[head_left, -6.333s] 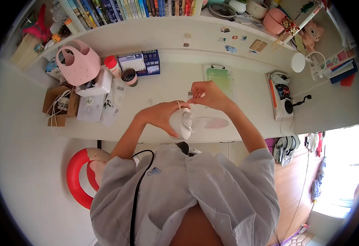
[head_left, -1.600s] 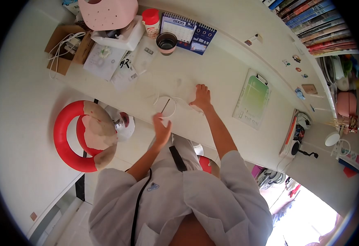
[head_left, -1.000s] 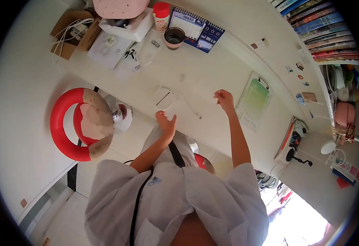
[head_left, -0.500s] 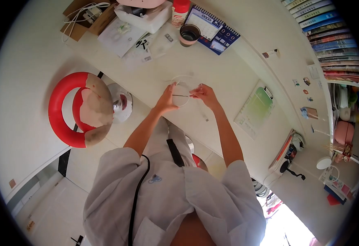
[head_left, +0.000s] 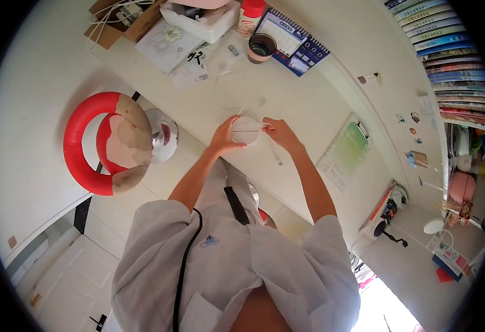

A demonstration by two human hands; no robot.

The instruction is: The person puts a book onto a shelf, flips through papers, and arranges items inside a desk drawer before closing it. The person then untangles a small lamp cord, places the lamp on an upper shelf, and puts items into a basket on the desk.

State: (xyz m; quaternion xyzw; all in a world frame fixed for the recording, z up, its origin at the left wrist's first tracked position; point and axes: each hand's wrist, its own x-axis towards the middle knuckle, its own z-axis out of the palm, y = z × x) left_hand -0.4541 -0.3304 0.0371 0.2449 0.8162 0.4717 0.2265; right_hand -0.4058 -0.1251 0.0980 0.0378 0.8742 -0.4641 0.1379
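A round white case point(head_left: 246, 131) with a thin dark line across its face is in my left hand point(head_left: 225, 136), whose fingers and thumb wrap its left edge. On its right side, my right hand point(head_left: 280, 133) pinches a thin white cable point(head_left: 264, 126) close to the case's rim. One end of white cable with a plug point(head_left: 279, 161) hangs down below my right hand. Faint loops of cable lie on the white desk point(head_left: 303, 105) beyond the case.
A dark cup point(head_left: 262, 48), a red-capped bottle point(head_left: 251, 16) and a desk calendar point(head_left: 292, 41) stand at the back. A green clipboard point(head_left: 346, 145) lies at the right. A red-rimmed chair point(head_left: 79, 144) is at the left. Books point(head_left: 453, 61) line a shelf.
The wide cable loop that stood up around the case is no longer there. The case's face shows more fully, and my right hand has moved slightly right and down.
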